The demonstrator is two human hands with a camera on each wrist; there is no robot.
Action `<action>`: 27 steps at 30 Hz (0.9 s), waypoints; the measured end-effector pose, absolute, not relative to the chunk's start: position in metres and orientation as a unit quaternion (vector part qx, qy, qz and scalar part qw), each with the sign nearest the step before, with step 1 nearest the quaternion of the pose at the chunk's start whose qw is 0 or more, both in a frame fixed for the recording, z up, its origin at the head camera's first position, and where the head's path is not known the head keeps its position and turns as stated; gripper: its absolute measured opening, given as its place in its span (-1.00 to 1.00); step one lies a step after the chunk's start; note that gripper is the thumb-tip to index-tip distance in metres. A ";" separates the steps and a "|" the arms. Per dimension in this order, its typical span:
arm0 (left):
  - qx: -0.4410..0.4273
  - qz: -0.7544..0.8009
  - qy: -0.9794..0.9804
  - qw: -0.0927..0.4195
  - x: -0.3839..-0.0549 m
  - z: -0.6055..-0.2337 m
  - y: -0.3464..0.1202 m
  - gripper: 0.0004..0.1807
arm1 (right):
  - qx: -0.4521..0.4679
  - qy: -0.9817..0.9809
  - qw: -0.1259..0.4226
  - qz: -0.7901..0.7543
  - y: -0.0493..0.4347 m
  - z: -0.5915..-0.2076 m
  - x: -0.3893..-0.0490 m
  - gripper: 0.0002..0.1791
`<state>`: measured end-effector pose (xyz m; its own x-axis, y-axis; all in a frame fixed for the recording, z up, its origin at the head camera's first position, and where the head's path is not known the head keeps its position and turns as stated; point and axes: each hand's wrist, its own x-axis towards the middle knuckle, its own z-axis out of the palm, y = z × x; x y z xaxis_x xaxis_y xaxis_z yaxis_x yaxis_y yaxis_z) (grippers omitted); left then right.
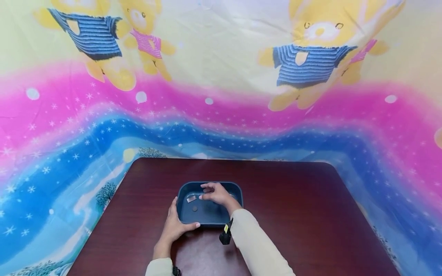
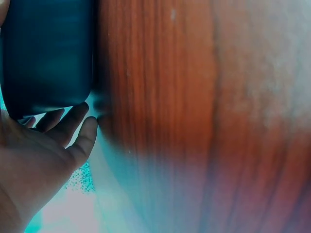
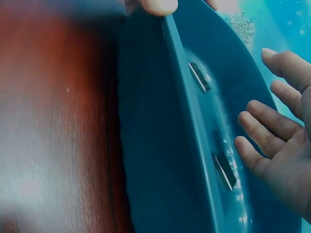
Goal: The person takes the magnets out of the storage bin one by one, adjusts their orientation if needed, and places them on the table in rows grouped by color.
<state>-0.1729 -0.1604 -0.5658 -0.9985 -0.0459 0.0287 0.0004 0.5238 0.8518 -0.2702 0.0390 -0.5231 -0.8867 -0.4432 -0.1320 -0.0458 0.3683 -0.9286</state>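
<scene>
A dark teal, deep rectangular tray (image 1: 207,223) with rounded corners sits on the table. My left hand (image 1: 174,228) holds its near left corner, the thumb on the near rim and the fingers along the left outer wall. Over the tray's inside hovers my right hand (image 1: 216,194), fingers loosely bent and apart, with nothing visible between them. Inside lie a small shiny rectangular piece (image 1: 191,199) and a small round grey disc (image 1: 195,209). The right wrist view shows two flat dark pieces with silvery edges, an upper piece (image 3: 198,76) and a lower piece (image 3: 224,172); their kind is unclear.
The reddish-brown wooden table (image 1: 293,207) has rounded far corners. Behind and beside it hangs a cloth (image 1: 221,115) printed with bears and snowflakes. A small black device (image 1: 225,237) is strapped at my right wrist.
</scene>
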 end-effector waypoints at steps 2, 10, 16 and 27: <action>0.014 -0.487 -0.873 0.026 -0.173 -0.566 -0.161 0.39 | -0.152 0.807 0.183 -0.541 0.032 -0.525 -0.272 -0.49; 0.017 -0.485 -0.874 0.023 -0.175 -0.567 -0.164 0.40 | -0.125 0.803 0.210 -0.543 0.008 -0.535 -0.275 -0.55; 0.014 -0.494 -0.869 0.018 -0.175 -0.568 -0.163 0.40 | -0.101 0.811 0.218 -0.533 0.000 -0.541 -0.273 -0.56; 0.011 -0.499 -0.866 0.038 -0.172 -0.567 -0.161 0.38 | -0.136 0.847 0.128 -0.498 -0.007 -0.557 -0.274 -0.62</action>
